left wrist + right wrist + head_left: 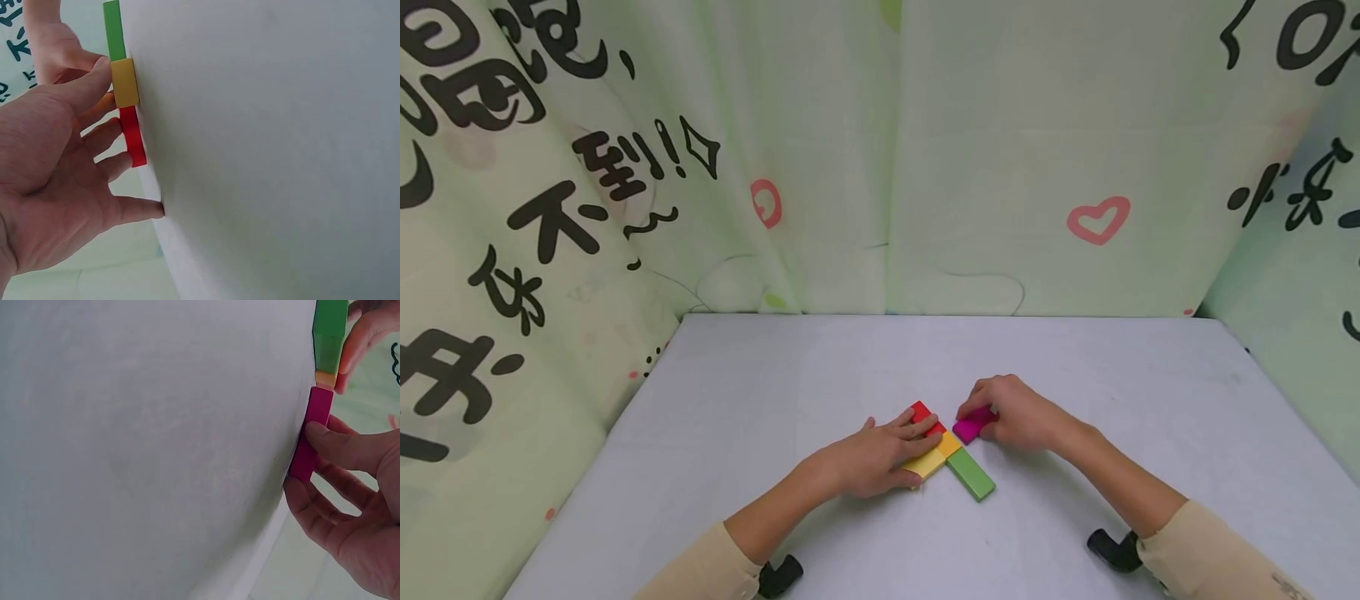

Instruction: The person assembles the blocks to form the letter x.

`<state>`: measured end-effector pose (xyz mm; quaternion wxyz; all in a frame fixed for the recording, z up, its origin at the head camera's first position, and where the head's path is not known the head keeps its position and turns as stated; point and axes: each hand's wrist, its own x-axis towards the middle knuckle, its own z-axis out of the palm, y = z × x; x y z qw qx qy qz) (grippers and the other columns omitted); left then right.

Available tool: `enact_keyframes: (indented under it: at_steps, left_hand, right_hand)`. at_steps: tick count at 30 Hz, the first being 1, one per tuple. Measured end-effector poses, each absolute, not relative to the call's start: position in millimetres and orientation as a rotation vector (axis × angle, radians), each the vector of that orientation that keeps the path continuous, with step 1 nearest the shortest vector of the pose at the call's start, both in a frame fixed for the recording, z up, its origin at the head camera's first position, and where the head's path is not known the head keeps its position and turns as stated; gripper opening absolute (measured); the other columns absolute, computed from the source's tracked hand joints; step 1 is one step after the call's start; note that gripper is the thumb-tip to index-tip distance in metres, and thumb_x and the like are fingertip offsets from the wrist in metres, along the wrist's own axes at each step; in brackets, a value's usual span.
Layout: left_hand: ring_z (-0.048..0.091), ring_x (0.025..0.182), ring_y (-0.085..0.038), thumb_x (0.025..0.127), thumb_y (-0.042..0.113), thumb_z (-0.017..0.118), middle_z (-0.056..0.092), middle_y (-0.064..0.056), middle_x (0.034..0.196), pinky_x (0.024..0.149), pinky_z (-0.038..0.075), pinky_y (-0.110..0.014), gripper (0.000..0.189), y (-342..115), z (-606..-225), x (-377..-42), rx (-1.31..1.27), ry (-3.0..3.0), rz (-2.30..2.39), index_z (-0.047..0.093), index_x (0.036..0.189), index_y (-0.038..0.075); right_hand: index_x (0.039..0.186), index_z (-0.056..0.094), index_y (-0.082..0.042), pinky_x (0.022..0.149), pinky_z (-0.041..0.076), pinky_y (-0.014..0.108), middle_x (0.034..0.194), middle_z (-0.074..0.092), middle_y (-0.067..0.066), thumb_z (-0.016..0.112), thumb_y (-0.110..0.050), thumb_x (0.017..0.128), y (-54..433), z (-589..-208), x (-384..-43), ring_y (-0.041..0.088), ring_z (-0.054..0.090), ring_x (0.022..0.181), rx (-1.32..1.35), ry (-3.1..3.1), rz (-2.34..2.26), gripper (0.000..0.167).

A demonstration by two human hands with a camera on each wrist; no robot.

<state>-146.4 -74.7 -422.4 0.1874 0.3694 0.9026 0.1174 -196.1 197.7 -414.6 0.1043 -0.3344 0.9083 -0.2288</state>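
Note:
Small coloured blocks lie together on the table in the head view: a red block (919, 410), an orange block (951, 444), a yellow block (927, 464) and a green block (972, 475). My left hand (883, 457) rests on this group with outstretched fingers. Its fingers touch the red block (133, 136) and its thumb the yellow block (125, 83), both in the left wrist view. With thumb and fingers my right hand (1017, 414) pinches a magenta block (310, 437), close to the orange block at the group's right side. Part of the red and yellow blocks is hidden under the left fingers.
The white table (820, 367) reaches back to a pale green curtain (970, 183) with dark lettering and red hearts. More curtain hangs along the left and right sides. A black wrist mount (781, 577) shows by the left sleeve, and another black mount (1112, 550) by the right.

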Motion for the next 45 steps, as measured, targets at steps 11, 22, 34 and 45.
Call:
enact_keyframes:
  at_steps: [11,22,34,45]
  left_hand:
    - [0.007,0.164,-0.022,0.103,0.042,0.062,0.019,0.008,0.174,0.119,0.030,-0.071,0.070,-75.1,-422.3,-146.0,1.042,2.537,0.334,0.032,0.164,0.027]
    - [0.007,0.164,-0.023,0.103,0.041,0.063,0.020,0.007,0.174,0.119,0.029,-0.071,0.070,-75.3,-420.1,-145.4,1.028,2.530,0.350,0.032,0.164,0.027]
    - [0.007,0.164,-0.023,0.103,0.041,0.063,0.020,0.007,0.174,0.118,0.030,-0.072,0.070,-75.7,-420.2,-146.0,1.035,2.526,0.360,0.032,0.165,0.027]
    - [0.006,0.164,-0.022,0.103,0.042,0.062,0.019,0.008,0.174,0.119,0.029,-0.071,0.070,-76.5,-421.4,-146.7,1.033,2.526,0.357,0.031,0.165,0.028]
  right_hand:
    - [0.112,0.081,-0.011,0.078,0.055,0.025,0.104,0.073,-0.002,0.081,-0.001,0.085,193.5,-414.4,-192.1,0.012,0.062,0.095,-0.996,2.671,-0.656,0.029]
    - [0.113,0.081,-0.013,0.080,0.053,0.027,0.105,0.072,-0.003,0.082,-0.003,0.085,190.1,-413.5,-189.6,0.012,0.061,0.097,-0.981,2.683,-0.631,0.030]
    - [0.114,0.081,-0.012,0.079,0.054,0.025,0.104,0.072,-0.002,0.082,-0.002,0.085,189.7,-411.9,-187.9,0.013,0.061,0.096,-0.986,2.687,-0.625,0.030]
    - [0.115,0.081,-0.011,0.079,0.055,0.027,0.105,0.073,-0.001,0.082,-0.002,0.085,189.5,-411.5,-186.7,0.014,0.062,0.098,-0.986,2.683,-0.638,0.031]
